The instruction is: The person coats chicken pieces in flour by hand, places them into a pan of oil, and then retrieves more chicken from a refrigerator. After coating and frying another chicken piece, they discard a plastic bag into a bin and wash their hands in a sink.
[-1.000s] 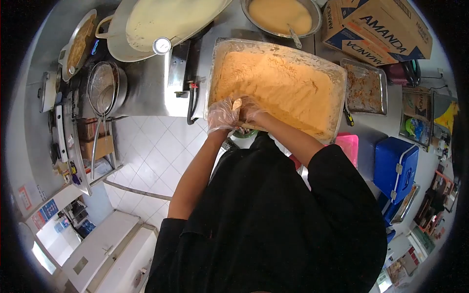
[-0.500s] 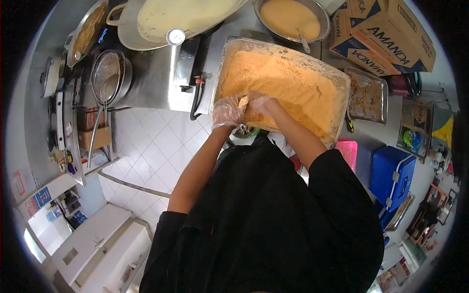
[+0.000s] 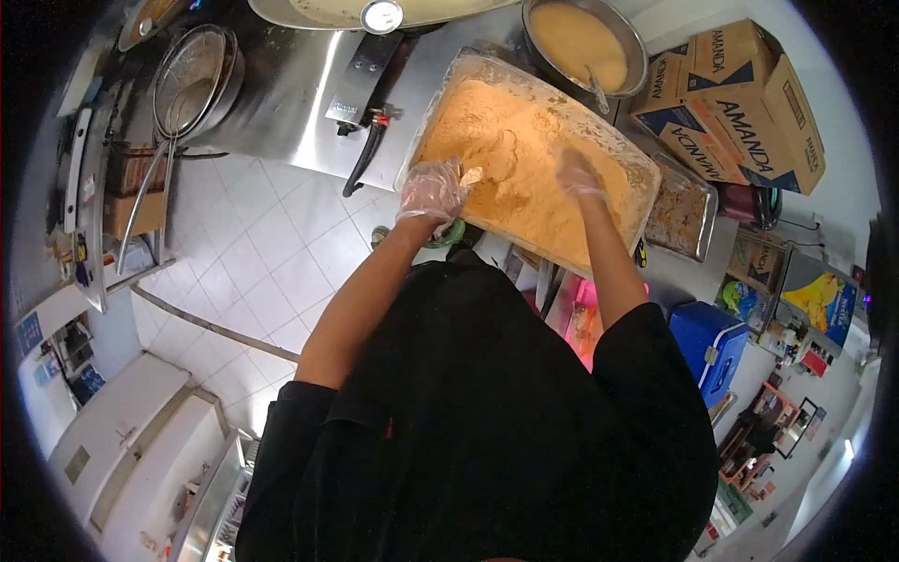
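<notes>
A large rectangular tub (image 3: 653, 192) holds orange-tinted flour (image 3: 524, 122), heaped and rutted. My left hand (image 3: 434, 190), in a clear plastic glove, is closed at the tub's near left corner. Out of its fingers sticks a small pale flour-coated piece (image 3: 472, 176) whose kind I cannot make out. Over on the right side of the tub, my right hand (image 3: 578, 172), also gloved, is at the flour; motion blurs its fingers.
Behind the tub stands a metal bowl of orange liquid (image 3: 579, 47) with a spoon. A cardboard box (image 3: 730, 108) and a crumb-covered tray (image 3: 683, 206) are to the right. Strainers (image 3: 192, 84), a dial thermometer (image 3: 382, 16) and a black hose (image 3: 363, 159) lie left.
My right hand has moved away from my left, across the flour to the right. The left hand stays at the corner with the piece. The view has turned and shifted.
</notes>
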`<state>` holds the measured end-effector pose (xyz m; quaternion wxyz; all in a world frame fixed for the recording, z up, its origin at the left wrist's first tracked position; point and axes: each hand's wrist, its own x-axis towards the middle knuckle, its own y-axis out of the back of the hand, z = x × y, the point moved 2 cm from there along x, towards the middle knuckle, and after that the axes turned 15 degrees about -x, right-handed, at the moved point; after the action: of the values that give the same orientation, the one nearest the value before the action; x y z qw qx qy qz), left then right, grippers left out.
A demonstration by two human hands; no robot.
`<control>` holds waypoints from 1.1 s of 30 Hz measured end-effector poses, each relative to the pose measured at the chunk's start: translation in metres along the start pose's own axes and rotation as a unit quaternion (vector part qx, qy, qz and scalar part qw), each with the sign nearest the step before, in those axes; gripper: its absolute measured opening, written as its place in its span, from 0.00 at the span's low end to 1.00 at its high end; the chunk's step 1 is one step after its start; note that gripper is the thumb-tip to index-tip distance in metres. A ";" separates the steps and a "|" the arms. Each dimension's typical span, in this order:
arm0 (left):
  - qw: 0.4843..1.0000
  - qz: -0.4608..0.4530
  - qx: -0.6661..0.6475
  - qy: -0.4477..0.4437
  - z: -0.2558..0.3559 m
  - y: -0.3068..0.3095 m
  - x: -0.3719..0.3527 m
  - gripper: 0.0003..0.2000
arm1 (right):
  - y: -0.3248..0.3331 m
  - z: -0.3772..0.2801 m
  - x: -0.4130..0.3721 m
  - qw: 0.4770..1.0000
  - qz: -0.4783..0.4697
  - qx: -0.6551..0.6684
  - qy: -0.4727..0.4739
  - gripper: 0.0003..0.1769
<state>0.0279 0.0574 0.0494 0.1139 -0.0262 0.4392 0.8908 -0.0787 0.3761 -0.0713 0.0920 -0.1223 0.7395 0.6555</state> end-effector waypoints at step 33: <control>0.990 -0.042 -0.126 -0.041 -0.026 0.008 -0.011 0.26 | 0.157 -0.123 -0.087 0.996 -0.002 -0.094 0.007 0.09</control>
<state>0.0360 0.0307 0.0412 0.1646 -0.0222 0.3167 0.9339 -0.0396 0.2771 0.1180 0.0759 -0.1364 0.6749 0.7212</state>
